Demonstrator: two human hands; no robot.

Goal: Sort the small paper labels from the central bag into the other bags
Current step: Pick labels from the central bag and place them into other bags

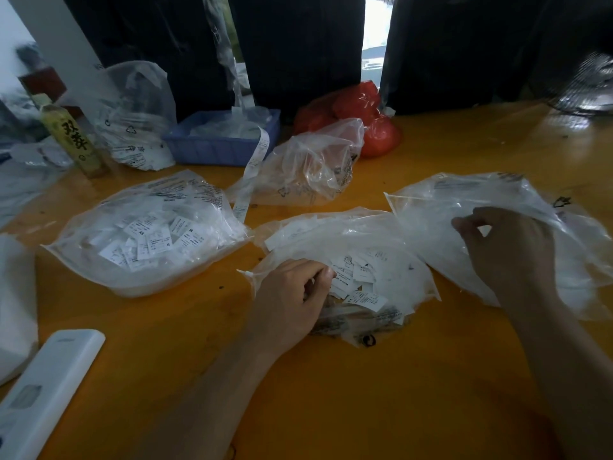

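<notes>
On the orange counter (pixel 331 410), a white remote (pixel 43 390) lies at the near left, beyond it a clear left bag (pixel 146 234) heaped with small paper labels (pixel 149 240). In the middle the left hand (pixel 292 303) rests at the mouth of the central bag (pixel 351 273), its fingers (pixel 318 277) curled in among the loose labels there, apparently pinching some, though the grip is hidden. To the right, the right hand (pixel 510 254) pinches the film of the right bag (pixel 497 227) between thumb and fingertips.
</notes>
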